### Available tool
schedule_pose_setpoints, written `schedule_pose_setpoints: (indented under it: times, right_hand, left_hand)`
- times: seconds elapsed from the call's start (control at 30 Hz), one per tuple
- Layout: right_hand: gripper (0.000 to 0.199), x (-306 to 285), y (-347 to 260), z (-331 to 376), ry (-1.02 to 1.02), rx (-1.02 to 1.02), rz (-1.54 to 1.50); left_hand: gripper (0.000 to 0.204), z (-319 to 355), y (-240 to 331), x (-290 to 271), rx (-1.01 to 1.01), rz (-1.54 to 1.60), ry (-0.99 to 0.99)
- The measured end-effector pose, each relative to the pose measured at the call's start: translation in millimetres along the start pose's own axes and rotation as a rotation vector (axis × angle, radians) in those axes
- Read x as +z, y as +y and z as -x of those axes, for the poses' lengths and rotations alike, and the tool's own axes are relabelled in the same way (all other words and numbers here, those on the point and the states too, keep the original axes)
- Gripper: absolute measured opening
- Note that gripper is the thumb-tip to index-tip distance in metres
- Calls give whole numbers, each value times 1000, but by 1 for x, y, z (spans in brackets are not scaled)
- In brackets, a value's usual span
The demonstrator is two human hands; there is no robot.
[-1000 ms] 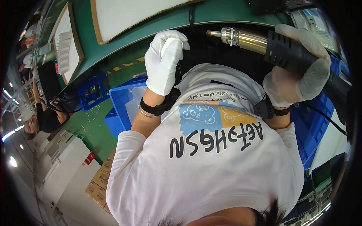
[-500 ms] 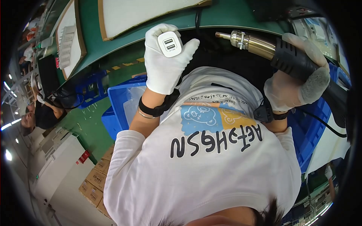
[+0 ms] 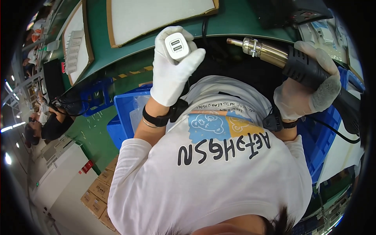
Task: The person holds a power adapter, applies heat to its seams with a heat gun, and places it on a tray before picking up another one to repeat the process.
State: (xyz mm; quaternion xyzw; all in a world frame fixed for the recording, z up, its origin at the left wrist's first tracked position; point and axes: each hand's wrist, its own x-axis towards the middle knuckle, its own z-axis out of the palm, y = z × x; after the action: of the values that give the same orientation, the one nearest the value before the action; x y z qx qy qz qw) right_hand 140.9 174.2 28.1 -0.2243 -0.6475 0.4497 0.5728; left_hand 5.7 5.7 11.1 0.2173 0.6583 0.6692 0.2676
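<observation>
Factory assembly floor, electronics type. Long green workbench [image 3: 235, 19] with framed white mats [image 3: 156, 15] on it, blue plastic bins [image 3: 129, 113] beside and under it, stacked cardboard cartons [image 3: 98, 192] on the floor at lower left. Another worker [image 3: 51, 125] sits at a station further down the line at left. White gloves, black wrist straps and a brass-nozzled hot-air tool [image 3: 282, 58] fit bench assembly work.
</observation>
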Motion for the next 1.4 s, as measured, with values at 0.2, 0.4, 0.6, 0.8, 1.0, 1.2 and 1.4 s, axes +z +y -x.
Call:
schedule_pose_setpoints:
  times: [0.2,0.4,0.6,0.8,1.0,1.2,1.4]
  right_hand:
    - [51,-7,3,-4,-45,-51,-47]
    - [48,-8,12,-4,-241,-155,-355]
    - [49,-9,15,-2,-221,-133,-408]
    - [50,-7,18,1,-204,-118,-474]
    - [51,-1,18,3,-196,-109,-552]
    - [50,4,3,4,-254,-84,-160]
    - [47,12,-3,0,-523,-184,-360]
  left_hand:
    - [53,-4,1,-10,-443,854,-219]
    - [58,-8,-4,-9,-636,1162,-410]
    - [60,-11,-9,-11,-672,1194,-457]
    - [54,-4,8,-2,-486,666,-76]
    - [48,1,-3,-8,86,-286,85]
    - [55,3,-21,-16,304,-646,175]
    - [54,-10,-15,-19,370,-644,131]
